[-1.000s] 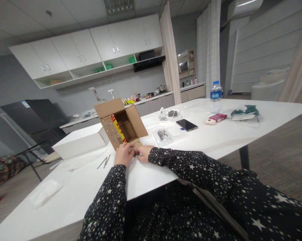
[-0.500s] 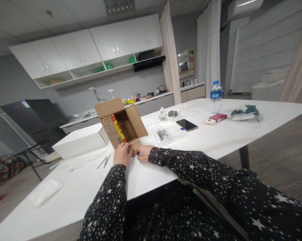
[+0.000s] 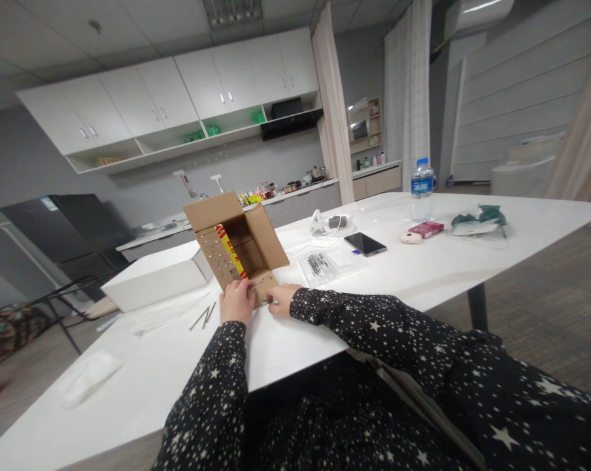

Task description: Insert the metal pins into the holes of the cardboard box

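Observation:
An open cardboard box stands on the white table, its mouth towards me and its flaps spread. Small round silvery pieces dot the left flap, beside a yellow and red printed strip. More small pieces lie in a row on the lower flap. My left hand is at the left edge of the lower flap, its fingers bent over the cardboard. By that flap's front right corner, my right hand is closed with the fingertips together. Something small and metallic shows there, too small to name.
Thin dark rods lie left of my left hand. A white box stands behind them. To the right are a clear bag of dark small parts, a phone, a pink packet and a water bottle.
My left hand has shifted very slightly left and its fingers have moved a little on the flap. My right hand stays almost in place. The box has not visibly moved.

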The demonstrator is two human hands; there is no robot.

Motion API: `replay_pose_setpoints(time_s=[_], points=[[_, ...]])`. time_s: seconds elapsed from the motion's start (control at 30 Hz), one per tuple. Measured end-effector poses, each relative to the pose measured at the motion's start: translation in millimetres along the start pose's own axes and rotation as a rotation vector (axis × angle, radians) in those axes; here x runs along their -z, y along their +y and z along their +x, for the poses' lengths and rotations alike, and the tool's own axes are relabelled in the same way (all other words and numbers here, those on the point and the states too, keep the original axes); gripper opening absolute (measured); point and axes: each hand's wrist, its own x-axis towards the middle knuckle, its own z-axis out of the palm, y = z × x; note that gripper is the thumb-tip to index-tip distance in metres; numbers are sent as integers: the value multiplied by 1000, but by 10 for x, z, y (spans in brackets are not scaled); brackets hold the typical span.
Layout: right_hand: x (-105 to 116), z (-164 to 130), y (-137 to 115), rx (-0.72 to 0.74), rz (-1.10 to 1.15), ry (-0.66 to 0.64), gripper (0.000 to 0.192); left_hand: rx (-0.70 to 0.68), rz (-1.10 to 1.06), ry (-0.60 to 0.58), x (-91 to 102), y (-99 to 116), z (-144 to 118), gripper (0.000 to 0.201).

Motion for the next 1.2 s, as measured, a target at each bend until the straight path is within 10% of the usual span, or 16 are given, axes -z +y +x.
replay_pose_setpoints(time_s=[1.2], points=[[-16,23,2,0,-4,-2,32,96,42,25,62,93,-19,25]])
